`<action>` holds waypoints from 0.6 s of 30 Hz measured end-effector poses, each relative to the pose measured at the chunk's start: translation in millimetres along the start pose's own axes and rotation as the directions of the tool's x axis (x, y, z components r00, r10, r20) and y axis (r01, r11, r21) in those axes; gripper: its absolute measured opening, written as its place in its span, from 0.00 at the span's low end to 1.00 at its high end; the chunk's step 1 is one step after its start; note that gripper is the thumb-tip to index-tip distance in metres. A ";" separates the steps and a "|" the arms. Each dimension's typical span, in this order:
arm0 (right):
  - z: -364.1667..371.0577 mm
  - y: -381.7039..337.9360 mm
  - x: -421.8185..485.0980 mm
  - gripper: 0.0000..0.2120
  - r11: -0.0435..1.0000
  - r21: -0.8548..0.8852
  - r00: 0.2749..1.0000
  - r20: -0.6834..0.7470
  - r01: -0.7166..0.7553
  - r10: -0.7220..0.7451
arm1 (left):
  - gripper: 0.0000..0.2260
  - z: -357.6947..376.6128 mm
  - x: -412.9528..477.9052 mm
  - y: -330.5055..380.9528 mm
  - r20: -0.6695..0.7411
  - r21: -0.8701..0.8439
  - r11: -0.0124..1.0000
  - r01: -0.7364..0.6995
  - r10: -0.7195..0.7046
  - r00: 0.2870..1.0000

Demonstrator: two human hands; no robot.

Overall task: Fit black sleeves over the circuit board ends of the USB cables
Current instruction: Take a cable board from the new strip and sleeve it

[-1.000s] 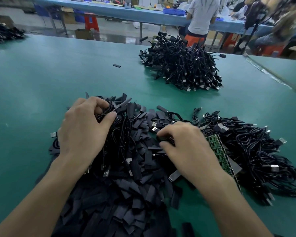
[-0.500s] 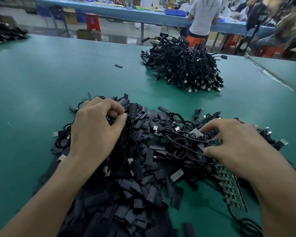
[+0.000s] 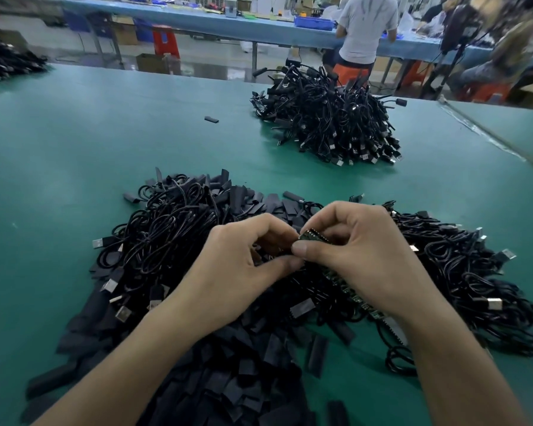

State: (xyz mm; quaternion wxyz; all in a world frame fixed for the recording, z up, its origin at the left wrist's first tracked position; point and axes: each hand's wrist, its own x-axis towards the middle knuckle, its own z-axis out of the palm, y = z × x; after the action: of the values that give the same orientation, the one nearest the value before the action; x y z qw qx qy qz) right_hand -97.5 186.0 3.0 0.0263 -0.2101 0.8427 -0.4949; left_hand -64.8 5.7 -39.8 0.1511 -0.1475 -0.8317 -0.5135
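Note:
My right hand [image 3: 363, 259] pinches the top end of a green circuit board strip [image 3: 313, 236], which runs down under the palm to a visible lower stretch. My left hand [image 3: 243, 272] meets it from the left, thumb and fingers curled at the same board end; what it holds there is hidden. Beneath both hands lies a heap of flat black sleeves [image 3: 228, 379]. Black USB cables [image 3: 166, 235] are tangled on the left of that heap, and more cables with circuit boards [image 3: 462, 281] spread to the right.
A large pile of black cables [image 3: 330, 121] sits far back on the green table [image 3: 74, 142]. One loose sleeve [image 3: 211, 119] lies alone at the back. Another cable heap [image 3: 6, 61] is at the far left. A person in a white shirt [image 3: 365, 29] works at a blue bench behind.
My left hand left the cable bundle and came to the centre. My right hand lifted the circuit board strip from the right pile and brought it up between both hands.

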 end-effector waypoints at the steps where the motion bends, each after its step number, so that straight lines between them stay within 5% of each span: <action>1: 0.1 0.6 0.1 0.07 1.000 0.001 1.000 0.015 0.003 -0.003 | 0.07 0.4 0.0 -0.9 0.002 0.002 1.000 0.008 -0.008 1.000; 9: -12.1 3.0 -2.3 0.05 0.989 -0.141 0.996 0.080 0.052 -0.041 | 0.09 -4.8 0.6 -2.5 0.002 0.072 0.996 0.047 -0.047 0.999; 18: -7.6 -0.8 -3.4 0.05 0.982 -0.104 0.974 0.180 0.159 -0.139 | 0.07 -16.9 3.2 7.3 0.041 -0.100 0.995 0.005 -0.001 0.999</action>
State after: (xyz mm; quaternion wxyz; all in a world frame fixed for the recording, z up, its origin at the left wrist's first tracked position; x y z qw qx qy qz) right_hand -96.1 193.3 7.0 0.0492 -0.3160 0.8469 -0.4248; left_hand -63.1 -6.0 -25.4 0.1255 -0.1641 -0.8081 -0.5517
